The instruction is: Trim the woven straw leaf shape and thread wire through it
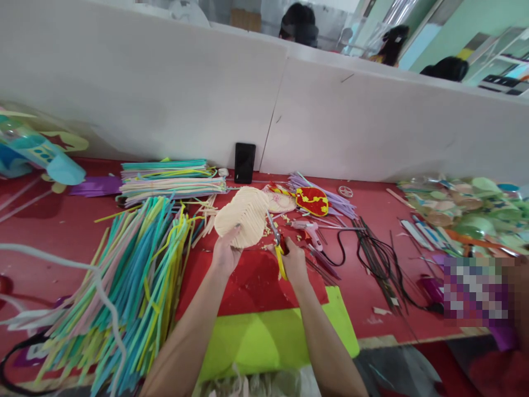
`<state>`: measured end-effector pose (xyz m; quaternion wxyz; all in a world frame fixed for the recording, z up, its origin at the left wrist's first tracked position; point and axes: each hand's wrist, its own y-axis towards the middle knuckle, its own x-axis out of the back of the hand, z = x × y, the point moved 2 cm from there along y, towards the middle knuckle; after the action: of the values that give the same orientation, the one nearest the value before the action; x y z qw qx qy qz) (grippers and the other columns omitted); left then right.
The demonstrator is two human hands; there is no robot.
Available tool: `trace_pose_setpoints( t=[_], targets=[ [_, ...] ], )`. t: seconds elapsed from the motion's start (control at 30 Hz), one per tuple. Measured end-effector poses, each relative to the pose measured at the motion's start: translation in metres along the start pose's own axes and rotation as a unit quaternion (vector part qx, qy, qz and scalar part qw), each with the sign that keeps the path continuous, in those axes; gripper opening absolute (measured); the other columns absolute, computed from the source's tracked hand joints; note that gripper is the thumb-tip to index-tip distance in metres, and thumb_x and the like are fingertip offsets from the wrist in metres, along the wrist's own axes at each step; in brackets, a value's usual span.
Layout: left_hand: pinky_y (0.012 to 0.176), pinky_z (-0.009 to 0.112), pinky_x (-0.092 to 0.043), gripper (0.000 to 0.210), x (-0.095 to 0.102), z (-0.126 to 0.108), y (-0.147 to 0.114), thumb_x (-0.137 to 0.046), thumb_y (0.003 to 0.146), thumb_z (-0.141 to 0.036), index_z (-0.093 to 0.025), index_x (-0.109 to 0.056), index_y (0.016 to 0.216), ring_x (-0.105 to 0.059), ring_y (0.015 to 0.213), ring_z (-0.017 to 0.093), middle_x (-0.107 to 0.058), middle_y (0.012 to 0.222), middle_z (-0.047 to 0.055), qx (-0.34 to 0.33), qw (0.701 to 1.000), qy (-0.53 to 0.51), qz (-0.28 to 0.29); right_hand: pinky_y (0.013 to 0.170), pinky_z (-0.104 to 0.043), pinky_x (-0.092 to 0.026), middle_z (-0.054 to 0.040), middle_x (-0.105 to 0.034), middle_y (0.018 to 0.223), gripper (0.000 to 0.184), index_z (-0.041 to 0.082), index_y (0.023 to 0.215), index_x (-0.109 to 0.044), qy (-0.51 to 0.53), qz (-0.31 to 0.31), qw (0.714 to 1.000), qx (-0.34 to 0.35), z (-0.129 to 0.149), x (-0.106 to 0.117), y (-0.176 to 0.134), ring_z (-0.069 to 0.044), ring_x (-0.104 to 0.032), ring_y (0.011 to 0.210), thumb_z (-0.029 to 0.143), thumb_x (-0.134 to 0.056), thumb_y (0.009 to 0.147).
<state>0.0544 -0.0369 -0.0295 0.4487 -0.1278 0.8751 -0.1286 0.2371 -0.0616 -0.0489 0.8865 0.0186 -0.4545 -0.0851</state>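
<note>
My left hand (227, 251) grips a cream-coloured, ribbed piece with a wavy, rounded outline (243, 215) by its lower edge, fingers partly behind it. In my right hand (294, 258) is a pair of scissors (281, 251) with yellow and dark handles. The blades point up and left, close to the piece's right edge; whether they touch it I cannot tell. Small cream clippings (268, 234) lie beneath the blades. Just behind are a red and yellow decorated piece (312, 201) and a pale piece with pink lines (282, 202). A pink glue gun (313, 234) lies right of the scissors.
Long pastel pipe cleaners (140, 292) heap on the left, with more bundled (169, 184) behind. A black phone (245, 163) leans on the white partition (198, 99). Dark rods and a cable (382, 264) lie right. Beyond, another person's blurred arm (518, 298) reaches in near green plastic pieces (479, 215).
</note>
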Motion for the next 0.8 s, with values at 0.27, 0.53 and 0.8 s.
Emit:
trace_pose_setpoints(
  t=[0.27,0.53,0.8],
  targets=[
    [0.097,0.035,-0.047,0.04,0.001,-0.005,0.003,-0.063,0.074,-0.009,-0.022,-0.062,0.111,-0.056,0.115,0.021,-0.064,0.12,0.005,-0.024,0.999,-0.033,-0.003,0.066,-0.026,-0.044,-0.0042,-0.062,0.078,0.035,0.017,0.089,-0.052,0.24,0.051,0.969,-0.016,0.003,-0.003,-0.006,-0.017,-0.058,0.07,0.05,-0.051,0.081],
    [0.104,0.04,-0.039,0.041,0.006,-0.003,0.006,-0.062,0.076,-0.01,-0.025,-0.061,0.114,-0.048,0.123,0.02,-0.063,0.121,0.003,-0.04,0.997,-0.063,0.03,0.06,-0.03,-0.041,-0.0098,-0.064,0.078,0.043,0.017,0.091,-0.057,-0.062,0.095,0.986,-0.124,-0.008,0.019,-0.015,-0.024,-0.061,0.071,0.058,-0.048,0.08],
    [0.101,0.038,-0.044,0.042,-0.002,0.004,0.001,-0.064,0.074,-0.011,-0.024,-0.061,0.114,-0.052,0.12,0.021,-0.064,0.12,0.004,-0.026,0.998,-0.054,0.028,0.081,-0.035,-0.045,-0.0105,-0.063,0.103,0.03,0.019,0.1,-0.064,-0.034,0.098,0.995,0.013,0.007,0.051,-0.026,-0.025,-0.061,0.092,0.042,-0.057,0.081]
  ],
)
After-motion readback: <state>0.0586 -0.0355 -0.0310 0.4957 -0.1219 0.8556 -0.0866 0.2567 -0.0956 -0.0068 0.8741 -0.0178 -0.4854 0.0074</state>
